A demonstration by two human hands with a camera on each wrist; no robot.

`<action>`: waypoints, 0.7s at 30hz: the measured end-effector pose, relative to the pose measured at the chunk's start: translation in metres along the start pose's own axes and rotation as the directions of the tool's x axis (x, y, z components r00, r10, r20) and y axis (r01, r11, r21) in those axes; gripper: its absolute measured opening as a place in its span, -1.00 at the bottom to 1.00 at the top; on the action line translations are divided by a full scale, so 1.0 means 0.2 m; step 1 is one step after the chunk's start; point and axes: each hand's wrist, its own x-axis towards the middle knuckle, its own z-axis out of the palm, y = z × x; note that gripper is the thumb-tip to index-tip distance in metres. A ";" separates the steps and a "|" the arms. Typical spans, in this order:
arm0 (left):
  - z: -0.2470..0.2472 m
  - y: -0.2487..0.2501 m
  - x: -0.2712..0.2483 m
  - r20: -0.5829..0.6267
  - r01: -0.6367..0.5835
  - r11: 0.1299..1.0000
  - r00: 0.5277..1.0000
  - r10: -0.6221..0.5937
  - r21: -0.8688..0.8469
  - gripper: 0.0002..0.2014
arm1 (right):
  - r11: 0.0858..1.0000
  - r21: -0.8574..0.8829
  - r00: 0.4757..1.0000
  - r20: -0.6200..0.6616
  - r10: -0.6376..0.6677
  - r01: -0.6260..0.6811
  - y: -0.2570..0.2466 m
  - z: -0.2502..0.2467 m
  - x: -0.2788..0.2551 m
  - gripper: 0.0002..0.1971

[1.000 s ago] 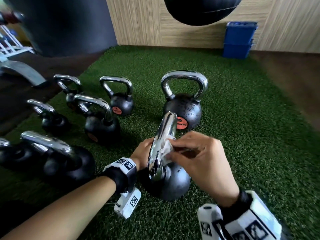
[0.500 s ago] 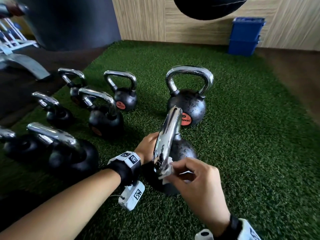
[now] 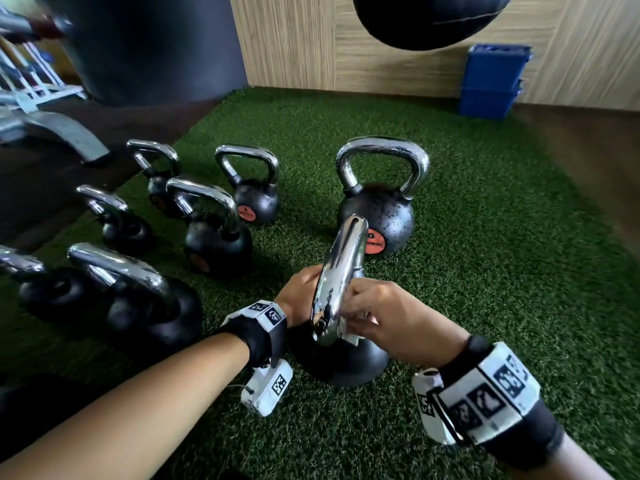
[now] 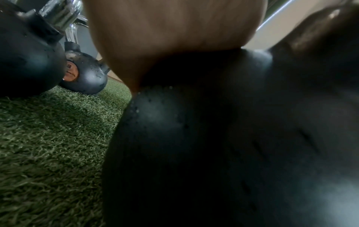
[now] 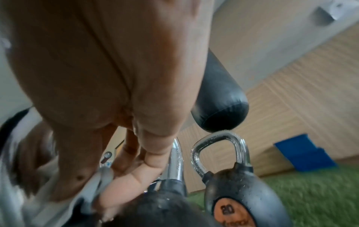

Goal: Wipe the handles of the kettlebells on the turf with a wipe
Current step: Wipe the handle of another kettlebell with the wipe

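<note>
The nearest kettlebell (image 3: 346,362) stands on the green turf (image 3: 502,271), its chrome handle (image 3: 341,271) seen edge-on. My right hand (image 3: 384,317) pinches a white wipe (image 3: 350,333) against the lower near leg of that handle. In the right wrist view the fingertips (image 5: 124,181) press the wipe (image 5: 50,207) onto the metal. My left hand (image 3: 299,292) rests against the kettlebell on its left side, fingers hidden behind the handle. The left wrist view shows only the palm (image 4: 165,30) above the black body (image 4: 213,153).
A 20 kg kettlebell (image 3: 377,216) stands just behind, and several more kettlebells (image 3: 211,233) line the turf to the left. A black punching bag (image 3: 429,19) hangs overhead. Blue bins (image 3: 491,81) sit by the wooden wall; a bench frame (image 3: 59,133) lies far left.
My right hand slid the wipe down the handle from its middle to the lower end. The left hand stayed on the kettlebell.
</note>
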 end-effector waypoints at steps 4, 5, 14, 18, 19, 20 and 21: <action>0.02 0.03 -0.02 0.008 -0.031 0.997 1.000 0.030 0.074 -0.64 | 0.984 0.179 0.993 0.112 -0.028 0.007 0.01 -0.07 0.02 -0.83; 0.02 0.03 -0.03 0.011 -0.019 0.997 1.000 0.019 0.071 -0.64 | 0.982 0.191 0.992 0.126 -0.024 0.000 0.01 -0.07 0.03 -0.88; 0.02 0.03 -0.03 0.056 -0.089 0.992 0.995 0.084 0.092 -0.68 | 0.917 0.399 0.987 0.139 -0.085 0.022 0.03 -0.06 0.06 -0.88; 0.01 0.00 0.00 0.041 -0.072 0.996 0.997 0.070 0.047 -0.52 | 0.729 0.684 0.995 0.064 -0.073 0.009 0.06 0.00 0.05 -0.70; 0.00 -0.01 0.01 0.039 -0.069 0.997 0.997 0.068 0.025 -0.57 | 0.654 0.757 0.997 0.044 -0.070 0.013 0.06 0.02 0.05 -0.66; 0.01 -0.01 0.01 0.036 -0.062 0.998 0.997 0.062 0.004 -0.61 | 0.574 0.819 0.999 0.019 -0.036 0.005 0.06 0.04 0.05 -0.65; 0.01 -0.01 0.00 0.028 -0.056 0.998 0.998 0.056 -0.010 -0.62 | 0.495 0.869 1.000 0.002 -0.008 0.002 0.06 0.05 0.05 -0.64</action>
